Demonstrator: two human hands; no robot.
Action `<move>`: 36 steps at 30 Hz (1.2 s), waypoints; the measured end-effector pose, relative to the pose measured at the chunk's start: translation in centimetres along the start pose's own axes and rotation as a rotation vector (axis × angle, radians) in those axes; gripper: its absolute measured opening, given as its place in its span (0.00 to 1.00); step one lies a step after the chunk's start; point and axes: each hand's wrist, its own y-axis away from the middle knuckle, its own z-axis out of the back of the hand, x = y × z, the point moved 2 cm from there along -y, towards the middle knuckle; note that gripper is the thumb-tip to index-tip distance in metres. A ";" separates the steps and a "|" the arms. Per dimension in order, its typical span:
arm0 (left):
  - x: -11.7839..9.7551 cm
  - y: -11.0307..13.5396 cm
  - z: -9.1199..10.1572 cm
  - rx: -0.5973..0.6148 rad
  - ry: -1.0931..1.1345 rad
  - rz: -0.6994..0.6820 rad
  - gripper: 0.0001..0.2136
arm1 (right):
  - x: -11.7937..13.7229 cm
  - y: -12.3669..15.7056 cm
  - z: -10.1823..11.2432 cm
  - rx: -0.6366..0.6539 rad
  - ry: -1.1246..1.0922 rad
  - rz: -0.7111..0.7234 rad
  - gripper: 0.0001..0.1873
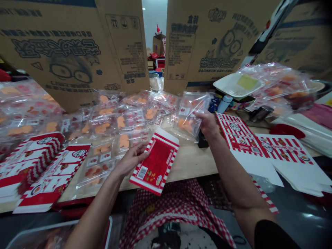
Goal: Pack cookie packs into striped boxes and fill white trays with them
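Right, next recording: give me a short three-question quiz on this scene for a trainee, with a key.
1. What is the person's left hand holding?
2. True or false: the person's right hand is holding a dark, shiny metal cup.
3. Fill in the blank: the red-and-white cloth in front of the person's body has a ____ pattern.

Key:
1. A flat red packet with red-and-white striped edging.
2. False; it holds a clear plastic bag with orange pieces inside.
3. Checked.
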 end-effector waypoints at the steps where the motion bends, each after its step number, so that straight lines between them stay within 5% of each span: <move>1: 1.2 -0.8 0.1 -0.014 0.109 0.054 0.25 | 0.0 0.4 0.3 -0.036 -0.201 -0.003 0.15; 5: 6.0 -1.8 -2.1 -0.029 0.319 0.181 0.24 | -1.5 2.7 -1.2 -0.115 -0.852 -0.107 0.16; 9: 8.2 -0.3 -4.2 0.002 0.483 0.219 0.24 | -4.1 5.1 -4.3 -0.050 -0.919 -0.220 0.18; 13: 7.7 0.3 -4.6 -0.035 0.572 0.248 0.30 | -6.1 8.4 -6.4 0.116 -0.886 -0.384 0.23; 18: 5.3 -1.2 -4.8 -0.296 0.393 0.274 0.20 | -6.5 11.5 -7.5 0.243 -0.857 -0.469 0.26; 24: 4.4 -2.2 -4.7 -0.396 0.258 0.228 0.09 | -5.6 9.7 -6.4 0.170 -0.804 -0.322 0.23; 30: 5.3 -1.6 -4.6 -0.480 0.262 0.234 0.09 | -6.0 9.4 -5.0 0.403 -0.707 -0.462 0.29; 36: 5.0 -1.3 -4.8 -0.485 0.267 0.223 0.10 | -5.1 8.5 -6.3 0.267 -0.816 -0.389 0.22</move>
